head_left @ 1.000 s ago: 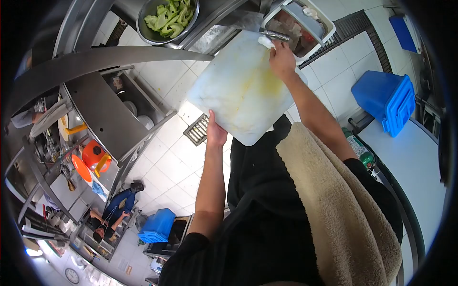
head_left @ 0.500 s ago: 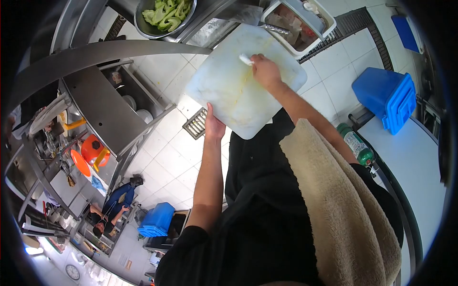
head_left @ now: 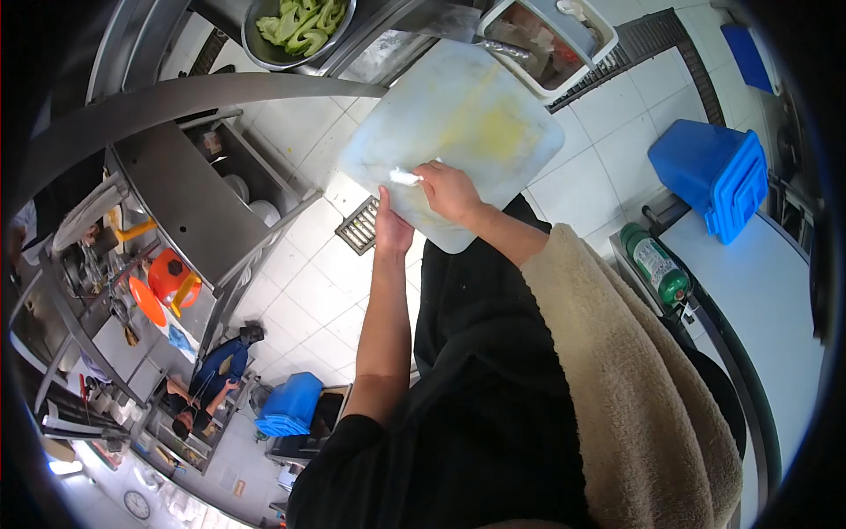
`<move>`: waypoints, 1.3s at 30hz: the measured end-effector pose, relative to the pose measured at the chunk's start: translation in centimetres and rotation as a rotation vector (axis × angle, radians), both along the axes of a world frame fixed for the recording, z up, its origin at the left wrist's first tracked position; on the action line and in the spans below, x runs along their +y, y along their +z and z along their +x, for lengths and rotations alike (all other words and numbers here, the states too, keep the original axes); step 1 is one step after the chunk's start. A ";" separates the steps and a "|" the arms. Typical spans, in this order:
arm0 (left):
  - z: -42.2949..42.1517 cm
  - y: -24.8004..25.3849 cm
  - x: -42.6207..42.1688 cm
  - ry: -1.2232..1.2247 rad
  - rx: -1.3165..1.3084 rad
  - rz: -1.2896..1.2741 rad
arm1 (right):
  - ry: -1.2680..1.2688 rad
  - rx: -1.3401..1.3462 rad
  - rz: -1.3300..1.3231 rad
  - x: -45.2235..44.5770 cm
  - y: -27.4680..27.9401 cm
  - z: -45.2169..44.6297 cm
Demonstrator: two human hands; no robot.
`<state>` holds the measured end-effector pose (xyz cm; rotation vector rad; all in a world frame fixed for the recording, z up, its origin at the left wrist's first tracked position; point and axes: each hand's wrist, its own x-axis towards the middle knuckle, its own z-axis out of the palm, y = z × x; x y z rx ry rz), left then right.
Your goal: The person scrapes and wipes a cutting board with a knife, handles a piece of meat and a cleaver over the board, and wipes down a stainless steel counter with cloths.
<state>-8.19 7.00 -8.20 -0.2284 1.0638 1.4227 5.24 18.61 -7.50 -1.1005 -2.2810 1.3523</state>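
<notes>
Head view: a kitchen with white floor tiles.
Far left: a white-faced round wall clock (head_left: pixel 137 504); its numerals are too small to read. Nearer are an orange, round-bodied vessel (head_left: pixel 173 279) with a yellow handle, and a co-worker (head_left: pixel 211 381) in dark clothes.
Bowl: a round steel bowl (head_left: pixel 264 55) with cut pale-green vegetable pieces (head_left: pixel 304 25).
Left hand: the person's left hand (head_left: pixel 394 231) grips the board's left near edge, thumb on top; its fingers beneath are hidden.
Board: a large whitish plastic cutting board (head_left: pixel 441 115), before the person's waist, over the floor; support beyond the hand cannot be told.
Right hand: the right hand (head_left: pixel 449 189) pinches a small crumpled white cloth or paper (head_left: pixel 404 176) against the board, near the left thumb.
Progress: seemingly partway; the left side looks pale, yellow marks show right of centre and fainter ones near the closest corner.
Beyond board: a metal blade with a patterned handle (head_left: pixel 507 48), beside a white-rimmed plastic tub (head_left: pixel 553 93).
Right: a beige towel (head_left: pixel 617 353) on the person, a green cylinder (head_left: pixel 652 260) with an unreadable white label, and a blue lidded bin (head_left: pixel 696 163).
Brands: none legible.
</notes>
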 end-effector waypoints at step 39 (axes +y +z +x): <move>0.0 0.3 0.0 0.011 0.004 -0.047 | 0.213 -0.561 0.557 27.5 -5.0 1.8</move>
